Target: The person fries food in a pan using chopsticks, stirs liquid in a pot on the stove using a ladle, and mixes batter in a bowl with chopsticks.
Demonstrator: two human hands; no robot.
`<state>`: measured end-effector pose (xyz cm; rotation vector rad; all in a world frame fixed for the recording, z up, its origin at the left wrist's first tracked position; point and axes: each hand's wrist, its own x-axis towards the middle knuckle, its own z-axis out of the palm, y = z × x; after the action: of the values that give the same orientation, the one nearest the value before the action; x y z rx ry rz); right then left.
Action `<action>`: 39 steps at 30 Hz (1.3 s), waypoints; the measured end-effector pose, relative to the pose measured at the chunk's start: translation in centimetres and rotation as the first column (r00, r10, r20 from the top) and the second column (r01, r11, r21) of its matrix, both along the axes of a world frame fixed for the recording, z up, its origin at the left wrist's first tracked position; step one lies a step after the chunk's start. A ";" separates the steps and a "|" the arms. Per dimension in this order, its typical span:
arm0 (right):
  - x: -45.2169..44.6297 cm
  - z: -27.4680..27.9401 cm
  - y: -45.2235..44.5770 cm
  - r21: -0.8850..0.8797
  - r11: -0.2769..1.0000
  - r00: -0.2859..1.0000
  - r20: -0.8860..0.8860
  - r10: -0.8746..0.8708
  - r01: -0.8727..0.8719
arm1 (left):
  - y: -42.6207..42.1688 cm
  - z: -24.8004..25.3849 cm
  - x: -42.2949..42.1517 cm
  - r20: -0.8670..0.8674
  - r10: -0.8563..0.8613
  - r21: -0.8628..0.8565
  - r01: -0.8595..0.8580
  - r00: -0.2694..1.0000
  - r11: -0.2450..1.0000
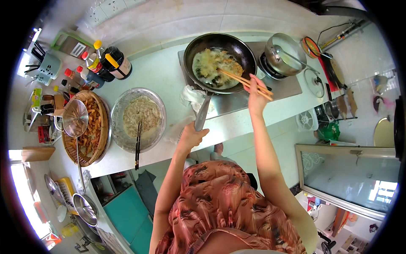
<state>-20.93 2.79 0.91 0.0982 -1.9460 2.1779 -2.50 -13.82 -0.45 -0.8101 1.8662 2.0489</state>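
A dark wok sits on the stove, with battered pieces frying in bubbling oil. My left hand is closed around the end of the wok's grey handle. In my right hand is a pair of wooden chopsticks, their tips down among the frying pieces. Left of the wok, a metal bowl holds pale battered food, with dark chopsticks resting in it and over its rim. A white cloth lies by the wok's handle.
A wicker basket of fried pieces stands at the left, a wire skimmer lying across it. Sauce bottles line the back. Right of the wok, a steel pot sits on the second burner, near a glass lid.
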 end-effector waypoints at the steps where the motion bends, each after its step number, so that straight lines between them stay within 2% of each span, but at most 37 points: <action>1: 0.1 0.2 1.0 -0.068 0.997 0.999 0.026 -0.020 0.022 | 0.0 -0.2 0.0 -0.005 0.002 0.005 -0.002 1.000 1.000; 3: 0.5 0.7 2.9 -0.198 0.978 0.995 0.084 -0.056 0.071 | 0.0 -0.2 0.0 -0.005 0.002 0.003 -0.002 1.000 1.000; 7: 1.4 1.1 5.4 -0.194 0.966 0.973 0.189 -0.136 0.173 | 0.1 0.0 -0.1 -0.010 0.004 -0.003 -0.004 1.000 1.000; 12: 2.0 1.4 3.9 -0.162 0.986 0.985 0.171 -0.013 0.041 | 0.0 0.1 -0.1 -0.024 -0.001 0.026 0.001 1.000 1.000; 16: 2.0 0.0 1.9 -0.025 0.992 0.986 0.103 0.128 -0.126 | 0.1 0.3 0.0 -0.021 -0.008 0.009 0.008 1.000 1.000; 19: 2.8 -0.3 1.1 0.110 0.992 0.998 0.022 0.065 -0.067 | 0.0 0.1 -0.1 -0.006 -0.032 -0.020 0.032 0.999 0.999; 23: 3.0 -0.5 2.3 -0.023 0.999 0.995 0.093 -0.043 0.046 | -0.1 -0.2 -0.1 -0.033 -0.028 -0.013 0.028 0.999 1.000; 27: 3.2 0.1 4.1 -0.230 0.960 0.971 0.215 -0.109 0.158 | 0.0 -0.2 -0.1 -0.038 -0.024 -0.010 0.023 0.999 1.000; 34: 4.1 0.4 6.1 -0.230 0.958 0.963 0.245 -0.113 0.171 | -0.1 -0.3 -0.1 0.003 -0.046 0.012 0.046 0.999 0.999; 39: 4.6 1.2 6.2 -0.091 0.992 0.982 0.174 -0.073 0.090 | 0.0 -0.3 -0.1 -0.016 -0.033 0.044 0.034 0.999 0.998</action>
<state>-16.34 9.02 2.08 -0.1867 -1.8867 2.2893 -2.61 -13.81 -0.76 -0.7488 1.8229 2.0740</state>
